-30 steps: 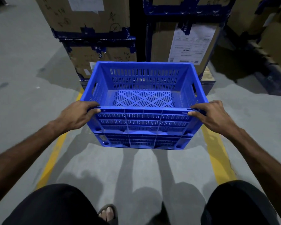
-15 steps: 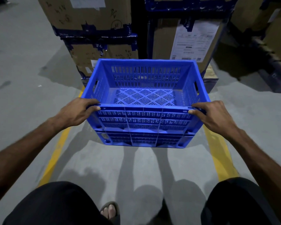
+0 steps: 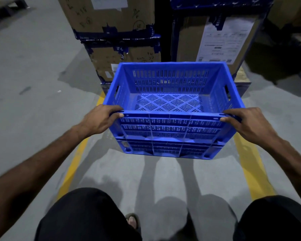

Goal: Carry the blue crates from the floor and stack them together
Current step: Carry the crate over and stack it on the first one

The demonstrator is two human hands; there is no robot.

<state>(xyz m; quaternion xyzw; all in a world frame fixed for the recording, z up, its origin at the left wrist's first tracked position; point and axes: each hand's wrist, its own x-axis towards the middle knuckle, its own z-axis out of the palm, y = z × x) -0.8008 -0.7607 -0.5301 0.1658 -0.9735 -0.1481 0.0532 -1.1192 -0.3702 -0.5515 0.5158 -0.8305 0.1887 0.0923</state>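
An empty blue crate (image 3: 170, 134) with slotted walls and a lattice floor hangs in front of me above the grey concrete. My left hand (image 3: 99, 119) grips the near left corner of its rim. My right hand (image 3: 247, 122) grips the near right corner. A second blue crate seems to sit nested under the first, its ribbed base showing below; I cannot tell for sure. The crate is level and open side up.
Stacked cardboard boxes (image 3: 111, 23) bound with blue tape stand close behind the crate, more boxes (image 3: 221, 39) with a paper label to their right. Two yellow floor lines (image 3: 73, 164) run along either side of me. My knees and one sandalled foot (image 3: 132, 220) are below.
The boxes have come a little closer and lower in view as I step forward. The crate stays in both hands at about the same height.
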